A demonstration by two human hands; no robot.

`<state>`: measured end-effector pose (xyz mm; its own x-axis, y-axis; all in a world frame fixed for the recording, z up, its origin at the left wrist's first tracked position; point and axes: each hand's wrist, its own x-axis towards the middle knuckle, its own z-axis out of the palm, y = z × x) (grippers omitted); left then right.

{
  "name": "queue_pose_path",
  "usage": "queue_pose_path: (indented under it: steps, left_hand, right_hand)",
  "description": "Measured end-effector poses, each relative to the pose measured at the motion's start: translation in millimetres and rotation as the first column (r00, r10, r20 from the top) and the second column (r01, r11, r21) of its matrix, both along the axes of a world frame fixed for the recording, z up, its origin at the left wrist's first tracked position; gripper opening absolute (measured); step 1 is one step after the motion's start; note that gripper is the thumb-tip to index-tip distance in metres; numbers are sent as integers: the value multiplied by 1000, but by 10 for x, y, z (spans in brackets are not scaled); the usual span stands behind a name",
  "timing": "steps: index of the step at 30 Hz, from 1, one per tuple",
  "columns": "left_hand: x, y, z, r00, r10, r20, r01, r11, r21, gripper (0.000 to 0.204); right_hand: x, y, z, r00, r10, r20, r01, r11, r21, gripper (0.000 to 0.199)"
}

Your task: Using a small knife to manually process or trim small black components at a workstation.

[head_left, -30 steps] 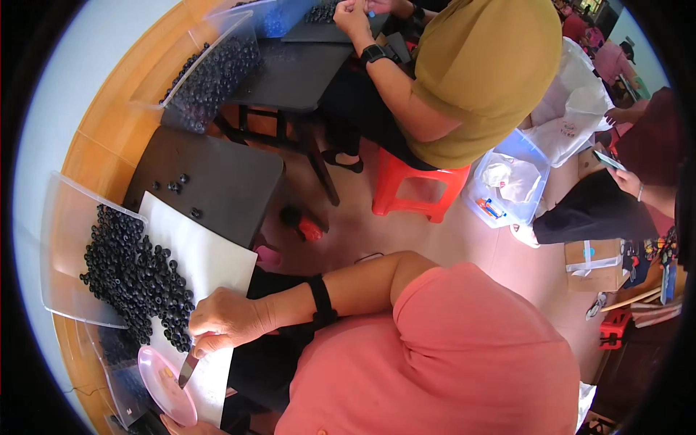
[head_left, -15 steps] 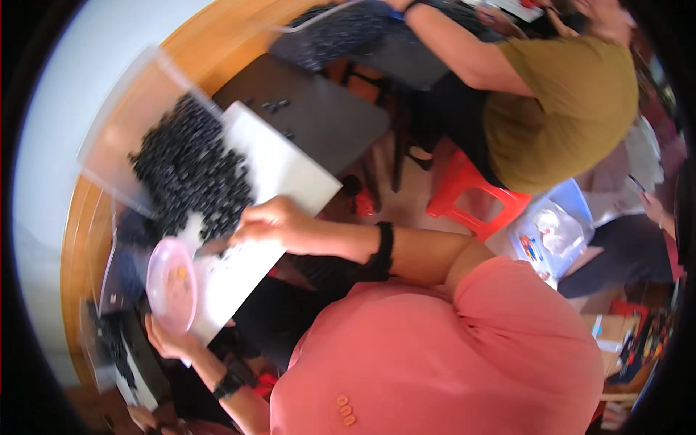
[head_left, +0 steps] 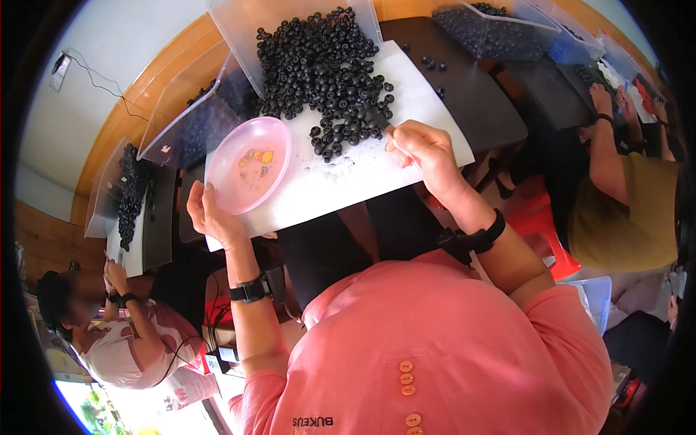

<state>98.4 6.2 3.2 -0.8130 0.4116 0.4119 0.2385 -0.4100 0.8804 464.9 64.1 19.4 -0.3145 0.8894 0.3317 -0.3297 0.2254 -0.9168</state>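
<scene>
A translucent pink bowl (head_left: 264, 163) with a small printed picture inside is tilted over the left part of a white board (head_left: 348, 181). My left hand (head_left: 215, 214) is closed on its lower left rim. Between the fingers of my right hand (head_left: 428, 154) is a slim tool with a dark, flat-looking tip (head_left: 376, 119); its exact kind is unclear. That tip touches the right front side of a heap of small black round pieces (head_left: 319, 72), some showing holes. The heap spills onto the board from a clear plastic bin (head_left: 233, 38) lying on its side.
Dark tables (head_left: 478, 101) flank the board, with a few loose black pieces on the right one. Further clear bins (head_left: 500, 36) of black pieces stand at both sides. Co-workers sit to the left and right, the right one near a red stool (head_left: 540, 225).
The whole view has swung, bringing the board and heap nearer the middle. My right hand with the tool is now at the heap's right front side. The left hand still holds the bowl.
</scene>
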Motion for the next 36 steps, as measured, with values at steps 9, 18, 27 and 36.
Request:
queue_pose_path:
  steps: [9,18,27,36]
  left_hand:
    - [12,24,34,996,41,-74,-46,996,-73,37]
    - [3,-6,57,998,30,-56,-33,998,-55,34]
    - [-184,-50,-76,905,94,-416,-125,991,-50,32]
    - [618,-470,559,640,289,-712,-300,947,114,23]
  right_hand:
    - [44,75,3,990,89,-107,-88,996,13,43]
    - [32,54,44,982,115,-152,-112,993,31,46]
    - [-7,20,44,989,93,-115,-89,995,36,46]
    - [52,55,-25,992,72,-106,-68,997,44,46]
